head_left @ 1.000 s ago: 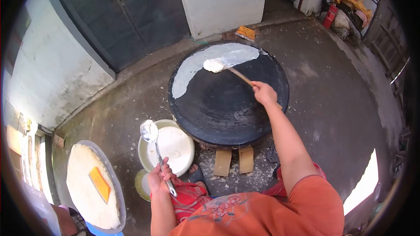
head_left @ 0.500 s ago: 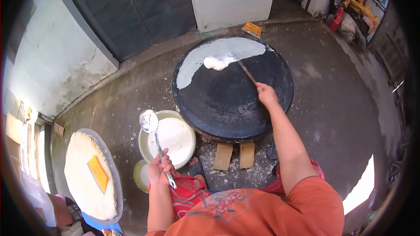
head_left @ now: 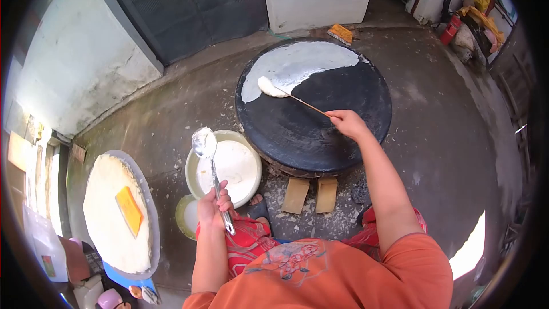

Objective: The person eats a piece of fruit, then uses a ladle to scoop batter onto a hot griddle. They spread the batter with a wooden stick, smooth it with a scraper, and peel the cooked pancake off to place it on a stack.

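Big round black griddle [head_left: 326, 137] is carrying a thin, whitish batter sheet [head_left: 303, 57] along its far edge, pale round basin [head_left: 229, 135] sitting off its near-left edge. Left hand [head_left: 214, 205] is gripping a shiny metal ladle [head_left: 215, 170], right hand [head_left: 347, 123] is pinching a skinny wooden stick [head_left: 304, 103].

We count two hands [head_left: 216, 205] [head_left: 347, 123], one spoon [head_left: 204, 143], one stick [head_left: 309, 105] and one griddle [head_left: 297, 134]. We see two bowls [head_left: 191, 175] [head_left: 180, 217] and one fire extinguisher [head_left: 450, 29].
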`<state>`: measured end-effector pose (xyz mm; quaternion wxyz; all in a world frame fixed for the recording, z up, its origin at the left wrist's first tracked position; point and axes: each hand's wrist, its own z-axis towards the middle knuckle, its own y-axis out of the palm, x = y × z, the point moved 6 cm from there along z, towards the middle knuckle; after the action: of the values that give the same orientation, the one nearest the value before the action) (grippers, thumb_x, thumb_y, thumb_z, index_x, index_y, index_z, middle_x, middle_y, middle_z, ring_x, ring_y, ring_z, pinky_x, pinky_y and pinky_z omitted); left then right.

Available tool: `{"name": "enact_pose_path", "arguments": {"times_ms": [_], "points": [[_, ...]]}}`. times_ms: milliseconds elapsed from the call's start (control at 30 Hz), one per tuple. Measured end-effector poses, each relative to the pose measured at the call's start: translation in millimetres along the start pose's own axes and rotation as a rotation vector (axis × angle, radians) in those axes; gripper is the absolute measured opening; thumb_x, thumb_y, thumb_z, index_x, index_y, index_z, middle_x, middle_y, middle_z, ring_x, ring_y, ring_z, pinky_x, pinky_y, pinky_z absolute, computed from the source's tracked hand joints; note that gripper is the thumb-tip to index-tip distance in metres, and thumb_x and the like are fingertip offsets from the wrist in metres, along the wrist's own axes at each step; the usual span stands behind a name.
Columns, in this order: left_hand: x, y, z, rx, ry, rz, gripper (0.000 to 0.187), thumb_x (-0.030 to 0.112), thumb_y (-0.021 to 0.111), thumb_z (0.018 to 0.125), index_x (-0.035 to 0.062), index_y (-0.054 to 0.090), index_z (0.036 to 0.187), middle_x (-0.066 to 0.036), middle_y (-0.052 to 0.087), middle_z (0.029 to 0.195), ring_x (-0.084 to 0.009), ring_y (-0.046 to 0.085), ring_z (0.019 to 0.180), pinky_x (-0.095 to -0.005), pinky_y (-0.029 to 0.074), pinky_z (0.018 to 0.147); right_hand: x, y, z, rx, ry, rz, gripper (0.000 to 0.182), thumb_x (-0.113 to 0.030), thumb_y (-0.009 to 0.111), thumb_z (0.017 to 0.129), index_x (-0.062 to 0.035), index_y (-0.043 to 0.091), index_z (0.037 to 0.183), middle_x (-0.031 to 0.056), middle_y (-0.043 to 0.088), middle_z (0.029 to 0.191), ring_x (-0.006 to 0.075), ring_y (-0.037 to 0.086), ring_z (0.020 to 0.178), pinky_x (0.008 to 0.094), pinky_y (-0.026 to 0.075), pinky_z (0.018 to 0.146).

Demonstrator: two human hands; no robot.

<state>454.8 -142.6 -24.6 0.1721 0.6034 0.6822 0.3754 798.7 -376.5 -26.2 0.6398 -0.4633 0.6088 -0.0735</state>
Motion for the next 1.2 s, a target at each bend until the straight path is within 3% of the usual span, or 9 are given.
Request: {"name": "enact_pose_path", "arguments": {"times_ms": [100,167,300,400,533,700,833,933,1200], "points": [[3.4,-0.8,-1.4,0.026,0.055,0.04,0.033,0.02,0.028,0.094,-0.0056,0.043,0.108,-0.006,0.044,0.073,-0.0093,0.034,0.05,-0.0202,0.03,0.04,30.1,-21.0,-18.4,0.328,0.204,-0.042,0.027,-0.02,0.052,0.084,-0.0205,0.06,0.11,0.0095,0.062,0.102,0.0258,0.059,0.095,0.0327,0.045,0.082],[2.2,-1.5,-2.0,0.017,0.046,0.029,0.033,0.02,0.027,0.094,-0.0056,0.043,0.109,-0.006,0.044,0.073,-0.0093,0.034,0.05,-0.0202,0.03,0.04,50.8,10.8,-4.6,0.351,0.073,0.08,0.028,-0.021,0.052,0.084,-0.0207,0.059,0.111,0.0102,0.061,0.103,0.0267,0.058,0.096,0.0336,0.045,0.082],[3.7,0.3,-1.9,0.003,0.03,0.015,0.033,0.02,0.027,0.094,-0.0054,0.043,0.109,-0.006,0.043,0.074,-0.0094,0.034,0.05,-0.0202,0.03,0.04,-9.1,39.4,-19.9,0.048,-0.003,0.002,0.026,-0.021,0.052,0.084,-0.0206,0.061,0.109,0.011,0.061,0.103,0.0269,0.058,0.096,0.0334,0.044,0.083],[4.6,0.4,-4.6,0.015,0.051,0.025,0.033,0.02,0.027,0.094,-0.0056,0.042,0.109,-0.006,0.043,0.074,-0.0094,0.034,0.051,-0.0201,0.03,0.04,-9.2,17.7,-30.2,0.031,0.15,0.046,0.027,-0.022,0.052,0.084,-0.0217,0.06,0.109,0.0106,0.06,0.105,0.0268,0.057,0.097,0.0333,0.044,0.084],[7.1,-2.0,-3.2,-0.026,0.047,0.022,0.033,0.02,0.027,0.094,-0.0055,0.043,0.109,-0.006,0.043,0.074,-0.0092,0.034,0.051,-0.02,0.03,0.041,-18.3,55.3,-23.2,0.094,0.011,-0.051,0.026,-0.025,0.051,0.084,-0.0247,0.06,0.109,0.0076,0.061,0.104,0.0257,0.057,0.097,0.0341,0.045,0.083],[10.7,-4.9,-3.8,-0.037,0.04,0.017,0.033,0.02,0.027,0.094,-0.0056,0.043,0.108,-0.006,0.043,0.075,-0.0093,0.034,0.051,-0.0201,0.03,0.041,-34.8,24.1,-62.3,0.022,0.046,-0.204,0.027,-0.025,0.052,0.083,-0.0265,0.06,0.109,0.0072,0.061,0.103,0.0262,0.057,0.097,0.036,0.045,0.082],[13.2,-9.7,-4.1,-0.055,0.05,0.023,0.033,0.02,0.027,0.094,-0.0061,0.043,0.109,-0.006,0.043,0.075,-0.0093,0.034,0.051,-0.0202,0.03,0.041,13.5,32.5,-68.2,0.291,0.2,-0.076,0.026,-0.025,0.051,0.085,-0.0233,0.06,0.109,0.0109,0.062,0.101,0.0268,0.057,0.096,0.0335,0.045,0.081],[13.7,-8.5,-7.8,-0.06,0.028,0.005,0.033,0.019,0.027,0.094,-0.0063,0.042,0.109,-0.006,0.043,0.075,-0.0093,0.035,0.052,-0.0204,0.031,0.041,5.0,75.9,-75.1,0.071,0.02,0.124,0.028,-0.023,0.049,0.086,-0.0182,0.059,0.111,0.0134,0.061,0.103,0.0268,0.058,0.097,0.0308,0.043,0.083],[19.3,-17.2,-10.3,-0.076,0.005,-0.017,0.033,0.02,0.029,0.094,-0.0059,0.043,0.11,-0.005,0.043,0.073,-0.0088,0.035,0.05,-0.0204,0.031,0.04,-16.0,95.9,-187.2,0.126,-0.021,-0.123,0.033,-0.022,0.057,0.078,-0.0124,0.058,0.109,0.0159,0.062,0.088,0.0328,0.06,0.082,0.0391,0.047,0.072]]}}
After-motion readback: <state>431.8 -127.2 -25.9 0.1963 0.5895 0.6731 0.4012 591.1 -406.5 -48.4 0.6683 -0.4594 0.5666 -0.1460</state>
